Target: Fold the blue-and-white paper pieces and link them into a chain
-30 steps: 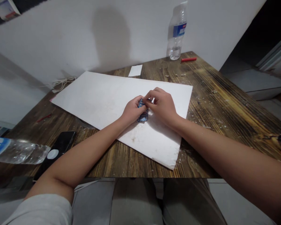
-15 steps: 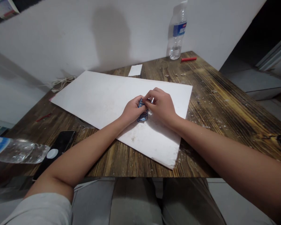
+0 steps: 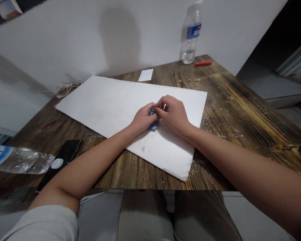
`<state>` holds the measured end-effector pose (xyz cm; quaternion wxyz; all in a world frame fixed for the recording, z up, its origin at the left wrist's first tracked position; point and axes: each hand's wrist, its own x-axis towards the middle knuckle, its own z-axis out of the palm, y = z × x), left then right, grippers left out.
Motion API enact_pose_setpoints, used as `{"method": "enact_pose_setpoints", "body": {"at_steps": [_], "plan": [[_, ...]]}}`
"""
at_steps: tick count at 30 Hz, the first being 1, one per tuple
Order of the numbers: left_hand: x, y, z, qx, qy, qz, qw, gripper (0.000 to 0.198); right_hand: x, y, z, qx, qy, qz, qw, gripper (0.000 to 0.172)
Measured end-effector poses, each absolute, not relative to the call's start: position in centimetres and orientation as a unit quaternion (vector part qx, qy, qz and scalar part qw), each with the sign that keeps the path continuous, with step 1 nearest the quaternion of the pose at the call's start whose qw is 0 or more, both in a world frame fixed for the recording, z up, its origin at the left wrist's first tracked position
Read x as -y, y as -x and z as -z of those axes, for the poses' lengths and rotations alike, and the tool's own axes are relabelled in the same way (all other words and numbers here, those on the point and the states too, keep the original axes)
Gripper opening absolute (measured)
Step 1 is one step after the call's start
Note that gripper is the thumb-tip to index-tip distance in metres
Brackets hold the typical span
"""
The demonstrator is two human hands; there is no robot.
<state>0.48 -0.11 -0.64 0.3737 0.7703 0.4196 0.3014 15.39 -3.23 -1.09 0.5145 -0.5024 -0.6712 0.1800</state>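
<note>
Fingers (image 3: 163, 100) of both hands pinch narrow on a small blue-patterned packet (image 3: 154, 124); exact item unclear, mostly hidden. Left hand (image 3: 142, 117) grips its left edge, right hand (image 3: 173, 114) comes over its far end, fingertips meeting just above it. Lower end of packet shows below the hands, over the middle of a white foam board (image 3: 102, 107); can't tell if it rests on the board or is held just above.

Board lies angled on a dark scorched-grain wooden bench (image 3: 130, 174), near corner close to the near edge. Just past its far edge, a white paper slip (image 3: 145, 75). Far right corner: upright water bottle (image 3: 191, 36) against the wall, red stick (image 3: 203, 63) beside it, wood crumbs (image 3: 188, 80) scattered nearby. Near left: second water bottle (image 3: 20, 161) on its side, touching a black smartphone (image 3: 62, 157). White cord (image 3: 65, 88) by the far left of the board.

Progress: packet in both hands, mid-handling; no finished item visible, and what is left can't be read from this view
</note>
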Motion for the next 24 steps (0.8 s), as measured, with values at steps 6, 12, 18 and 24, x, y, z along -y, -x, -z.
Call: {"method": "enact_pose_setpoints", "body": {"at_steps": [6, 12, 18, 24], "plan": [[-0.11, -0.41, 0.98, -0.412, -0.774, -0.301, 0.375, 0.013, 3.13, -15.33, 1.21, 0.662, 0.503, -0.187, 0.522, 0.009], [-0.16, -0.42, 1.18, -0.414, -0.766, -0.303, 0.389, 0.013, 3.09, -15.29, 1.17, 0.654, 0.514, -0.200, 0.517, 0.009], [-0.23, -0.36, 1.28, -0.413, -0.765, -0.301, 0.392, 0.016, 3.12, -15.30, 1.16, 0.656, 0.511, -0.194, 0.521, 0.010], [-0.31, -0.33, 1.35, -0.413, -0.766, -0.301, 0.390, 0.017, 3.05, -15.22, 1.14, 0.654, 0.518, -0.197, 0.515, 0.011]]}}
